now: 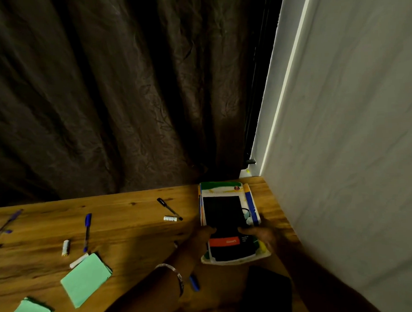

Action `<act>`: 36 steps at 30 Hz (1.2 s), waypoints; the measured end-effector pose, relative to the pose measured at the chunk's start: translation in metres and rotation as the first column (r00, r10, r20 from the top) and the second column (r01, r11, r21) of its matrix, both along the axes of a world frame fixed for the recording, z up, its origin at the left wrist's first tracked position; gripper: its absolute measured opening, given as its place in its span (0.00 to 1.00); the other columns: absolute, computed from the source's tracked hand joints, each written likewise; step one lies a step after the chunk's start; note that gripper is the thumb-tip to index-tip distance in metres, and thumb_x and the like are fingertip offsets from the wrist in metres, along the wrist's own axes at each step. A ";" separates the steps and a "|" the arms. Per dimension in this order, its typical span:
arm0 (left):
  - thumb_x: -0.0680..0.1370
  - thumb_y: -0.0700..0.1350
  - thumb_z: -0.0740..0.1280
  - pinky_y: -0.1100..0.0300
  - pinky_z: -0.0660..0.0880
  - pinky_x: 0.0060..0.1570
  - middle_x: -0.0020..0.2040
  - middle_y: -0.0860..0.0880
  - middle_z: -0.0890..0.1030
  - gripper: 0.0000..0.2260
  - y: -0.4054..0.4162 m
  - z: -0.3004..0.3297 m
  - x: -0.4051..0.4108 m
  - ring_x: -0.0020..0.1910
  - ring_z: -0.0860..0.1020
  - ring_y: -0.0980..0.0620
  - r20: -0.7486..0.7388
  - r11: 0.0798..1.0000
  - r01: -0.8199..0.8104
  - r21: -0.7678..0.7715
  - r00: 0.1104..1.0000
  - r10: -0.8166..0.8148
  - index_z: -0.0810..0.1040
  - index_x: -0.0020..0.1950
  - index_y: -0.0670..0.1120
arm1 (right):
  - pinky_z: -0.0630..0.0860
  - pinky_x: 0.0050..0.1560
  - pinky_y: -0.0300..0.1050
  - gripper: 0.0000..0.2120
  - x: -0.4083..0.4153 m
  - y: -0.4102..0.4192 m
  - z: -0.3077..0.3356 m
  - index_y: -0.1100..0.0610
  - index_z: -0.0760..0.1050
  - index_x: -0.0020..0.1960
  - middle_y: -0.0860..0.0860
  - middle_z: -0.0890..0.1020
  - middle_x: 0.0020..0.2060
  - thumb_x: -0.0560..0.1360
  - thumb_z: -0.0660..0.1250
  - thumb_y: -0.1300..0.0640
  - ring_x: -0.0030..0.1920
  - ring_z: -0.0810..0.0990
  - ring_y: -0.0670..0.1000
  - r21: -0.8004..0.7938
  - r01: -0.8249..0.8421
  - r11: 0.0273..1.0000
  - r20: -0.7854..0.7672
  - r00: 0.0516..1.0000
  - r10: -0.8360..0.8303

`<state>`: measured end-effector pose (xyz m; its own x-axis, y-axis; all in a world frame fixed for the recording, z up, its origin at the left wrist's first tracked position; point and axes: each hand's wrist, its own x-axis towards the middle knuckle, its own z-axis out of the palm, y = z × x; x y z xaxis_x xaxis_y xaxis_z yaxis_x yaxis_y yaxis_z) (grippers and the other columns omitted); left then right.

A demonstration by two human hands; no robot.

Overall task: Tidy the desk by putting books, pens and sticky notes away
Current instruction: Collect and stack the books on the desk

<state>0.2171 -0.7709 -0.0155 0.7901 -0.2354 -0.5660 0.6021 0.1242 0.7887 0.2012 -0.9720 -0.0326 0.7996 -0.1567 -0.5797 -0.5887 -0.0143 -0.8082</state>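
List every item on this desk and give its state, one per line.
book stack: piled flat in the far right corner, both hands on it
left hand: holds the stack's left edge
right hand: holds the stack's right edge
blue pen: lying loose, capped
black pen: lying loose
green sticky notes: two pads lying flat, not put away
curtain: drawn shut

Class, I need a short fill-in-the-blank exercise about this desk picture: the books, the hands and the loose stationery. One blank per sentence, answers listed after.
1. Both hands, left hand and right hand, rest on a stack of ____ near the wall.
2. The two pads of sticky notes are coloured ____.
3. The pen with the blue cap lies to the ____ of the black pen.
4. The wooden desk stands in front of a dark ____.

Answers: books; green; left; curtain
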 end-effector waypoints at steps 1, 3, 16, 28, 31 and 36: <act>0.78 0.32 0.62 0.53 0.76 0.40 0.55 0.36 0.79 0.18 0.000 0.000 0.001 0.45 0.78 0.44 0.021 1.000 -0.011 -0.025 1.000 0.011 0.69 0.68 0.37 | 0.73 0.63 0.55 0.44 -0.002 0.001 -0.004 0.56 0.72 0.64 0.52 0.80 0.58 0.52 0.85 0.48 0.61 0.76 0.55 0.001 0.045 0.999 0.002 0.999 -0.045; 0.77 0.33 0.64 0.47 0.77 0.47 0.58 0.37 0.77 0.18 -0.001 0.003 0.003 0.50 0.78 0.41 0.069 0.999 -0.037 -0.020 0.997 0.038 0.68 0.67 0.40 | 0.75 0.61 0.58 0.53 -0.006 0.002 -0.012 0.53 0.72 0.65 0.52 0.80 0.58 0.43 0.85 0.42 0.60 0.78 0.56 -0.045 0.161 0.986 0.102 0.982 -0.156; 0.73 0.26 0.65 0.59 0.70 0.59 0.63 0.43 0.71 0.29 -0.015 0.019 0.005 0.64 0.70 0.48 0.413 1.000 -0.015 0.026 0.911 0.003 0.60 0.72 0.36 | 0.77 0.55 0.52 0.28 -0.020 -0.007 0.032 0.57 0.76 0.53 0.54 0.83 0.50 0.57 0.81 0.68 0.51 0.81 0.56 -0.087 0.371 0.925 0.409 0.860 -0.306; 0.77 0.36 0.65 0.46 0.76 0.58 0.59 0.43 0.78 0.17 -0.014 0.015 0.017 0.55 0.79 0.43 0.241 0.995 0.096 -0.013 0.966 -0.090 0.70 0.66 0.42 | 0.79 0.56 0.58 0.26 -0.007 -0.017 0.044 0.58 0.77 0.58 0.56 0.84 0.50 0.62 0.77 0.70 0.53 0.82 0.58 -0.091 0.279 0.956 0.364 0.903 -0.228; 0.78 0.36 0.64 0.47 0.78 0.53 0.54 0.42 0.80 0.17 -0.012 0.002 0.017 0.52 0.80 0.43 0.149 0.989 0.147 -0.026 0.979 -0.142 0.70 0.67 0.40 | 0.76 0.60 0.53 0.19 -0.006 -0.019 0.042 0.57 0.78 0.50 0.54 0.84 0.47 0.62 0.77 0.70 0.55 0.80 0.58 -0.141 0.185 0.973 0.215 0.965 -0.152; 0.78 0.36 0.64 0.44 0.76 0.55 0.59 0.36 0.78 0.17 -0.016 -0.025 0.008 0.57 0.77 0.36 0.028 0.991 0.130 -0.031 0.991 -0.129 0.69 0.67 0.38 | 0.74 0.63 0.53 0.26 -0.009 -0.019 0.032 0.61 0.78 0.58 0.56 0.83 0.52 0.61 0.79 0.68 0.57 0.79 0.58 -0.242 0.134 0.961 0.111 0.988 -0.110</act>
